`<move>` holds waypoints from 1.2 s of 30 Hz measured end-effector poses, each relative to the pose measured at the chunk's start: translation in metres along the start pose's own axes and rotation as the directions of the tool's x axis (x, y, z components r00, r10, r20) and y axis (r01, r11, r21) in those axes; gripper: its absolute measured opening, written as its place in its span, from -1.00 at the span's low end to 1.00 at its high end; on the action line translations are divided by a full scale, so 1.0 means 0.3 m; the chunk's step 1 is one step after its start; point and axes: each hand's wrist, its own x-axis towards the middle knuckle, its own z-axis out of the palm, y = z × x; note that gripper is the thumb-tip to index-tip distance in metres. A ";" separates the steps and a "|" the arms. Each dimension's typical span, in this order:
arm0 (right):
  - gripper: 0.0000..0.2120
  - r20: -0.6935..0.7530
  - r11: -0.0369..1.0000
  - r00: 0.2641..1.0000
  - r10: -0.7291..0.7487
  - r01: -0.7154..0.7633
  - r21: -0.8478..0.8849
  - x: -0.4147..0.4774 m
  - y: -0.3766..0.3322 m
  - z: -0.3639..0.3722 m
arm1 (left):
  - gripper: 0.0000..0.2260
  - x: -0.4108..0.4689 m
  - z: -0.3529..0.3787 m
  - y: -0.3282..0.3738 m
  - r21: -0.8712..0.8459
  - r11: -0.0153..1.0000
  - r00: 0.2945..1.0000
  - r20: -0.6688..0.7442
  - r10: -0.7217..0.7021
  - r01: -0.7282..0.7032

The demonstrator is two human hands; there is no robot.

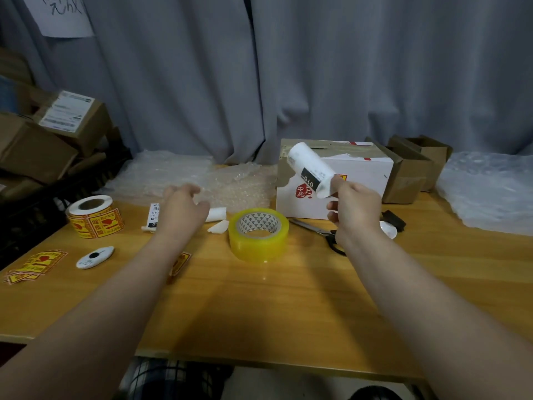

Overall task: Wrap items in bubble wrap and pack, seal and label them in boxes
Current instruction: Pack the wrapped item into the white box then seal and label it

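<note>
My right hand (pixel 354 206) grips the lower end of a white rolled label (pixel 310 166) with a black band, held tilted in the air in front of a white box (pixel 360 183) with red print. My left hand (pixel 184 207) hovers with loosely spread fingers over the near edge of a sheet of bubble wrap (pixel 230 180). Another white label strip (pixel 153 216) lies on the table just left of that hand. A roll of clear yellowish tape (pixel 258 235) stands between my two arms.
A roll of yellow warning stickers (pixel 92 216) and loose stickers (pixel 34 265) lie at left, with a small white cutter (pixel 95 256). Scissors (pixel 323 233) lie behind my right wrist. Brown boxes (pixel 409 171) stand right, more bubble wrap (pixel 487 192) far right, stacked cartons (pixel 43 145) left.
</note>
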 end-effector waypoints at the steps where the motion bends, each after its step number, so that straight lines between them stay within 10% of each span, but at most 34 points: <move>1: -0.87 0.004 0.999 1.000 -0.021 0.021 -0.046 0.003 0.001 -0.001 | -0.69 -0.014 -0.013 0.037 -0.112 0.993 0.997 -0.071 0.031 -0.039; 5: -0.76 0.008 0.982 0.991 -0.133 0.133 -0.133 0.017 0.002 0.001 | -0.77 -0.117 -0.077 0.231 -0.361 0.852 0.907 -0.324 0.268 -0.380; 8: -0.76 -0.002 0.928 0.947 -0.322 0.316 -0.197 0.024 0.002 0.006 | -0.80 -0.183 -0.108 0.355 -0.425 0.737 0.851 -0.264 0.454 -0.525; 11: -0.82 0.023 0.763 0.803 -0.596 0.575 -0.297 0.021 0.003 0.003 | -0.84 -0.217 -0.080 0.430 -0.549 0.797 0.915 0.130 0.381 -0.253; 14: -0.83 0.147 0.361 0.457 -0.877 0.829 -0.427 0.002 0.009 -0.006 | -0.62 -0.223 -0.044 0.458 -0.658 0.704 0.850 0.505 0.151 0.266; 17: -0.77 0.296 0.024 0.175 -0.939 0.892 -0.451 -0.017 0.021 -0.010 | -0.70 -0.220 -0.030 0.467 -0.723 0.541 0.806 0.577 0.132 0.429; 20: -0.77 0.464 -0.119 0.094 -0.881 0.905 -0.407 -0.033 0.016 -0.006 | -0.92 -0.222 -0.017 0.480 -0.758 0.543 0.867 0.488 0.102 0.362; 24: -0.56 0.556 0.115 0.290 -0.779 0.938 -0.328 -0.010 -0.024 -0.012 | -0.84 -0.147 -0.019 0.498 -0.791 0.555 0.934 0.351 0.069 0.256; 26: -0.46 0.469 0.502 0.555 -0.687 0.829 -0.244 0.025 -0.064 -0.008 | -0.86 -0.104 -0.030 0.523 -0.802 0.551 0.918 0.368 0.150 0.231; 28: -0.31 0.450 0.934 0.833 -0.323 0.357 0.010 0.083 -0.128 -0.008 | -0.86 -0.069 -0.035 0.561 -0.819 0.506 0.843 0.455 0.286 0.271; 31: -0.13 0.782 0.896 0.622 0.052 -0.375 0.239 0.209 -0.184 -0.033 | -0.84 -0.011 -0.016 0.618 -0.791 0.464 0.700 0.590 0.404 0.399; 36: -0.39 0.791 0.865 0.611 -0.029 -0.381 0.326 0.351 -0.254 -0.042 | -0.79 0.120 0.060 0.698 -0.770 0.460 0.672 0.624 0.400 0.441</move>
